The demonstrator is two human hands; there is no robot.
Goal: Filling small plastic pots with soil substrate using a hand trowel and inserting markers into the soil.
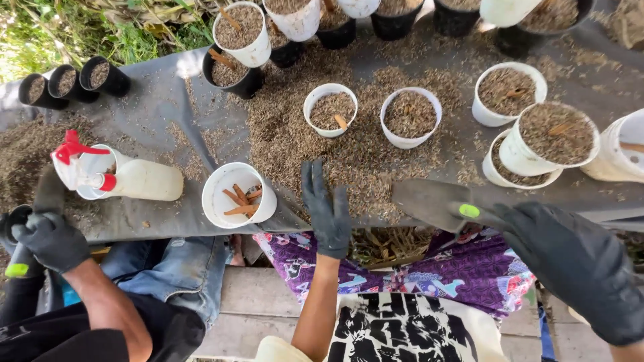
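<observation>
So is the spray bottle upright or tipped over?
Tipped over: the spray bottle lies on its side on the grey sheet, red trigger pointing left, beside a white cup holding cuttings.

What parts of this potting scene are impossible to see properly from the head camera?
- Right hand: wrist cut off by the frame's edge.
- Trowel: handle hidden inside that hand.
- Top-row black pots: cut off by the upper edge.
- Co-worker's gloved hand: its tool is mostly covered by the glove.

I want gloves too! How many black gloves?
3: one on the left hand, flat at the table edge; one on the right hand, gripping a trowel; one on a co-worker's hand, far left. More may be hidden.
</observation>
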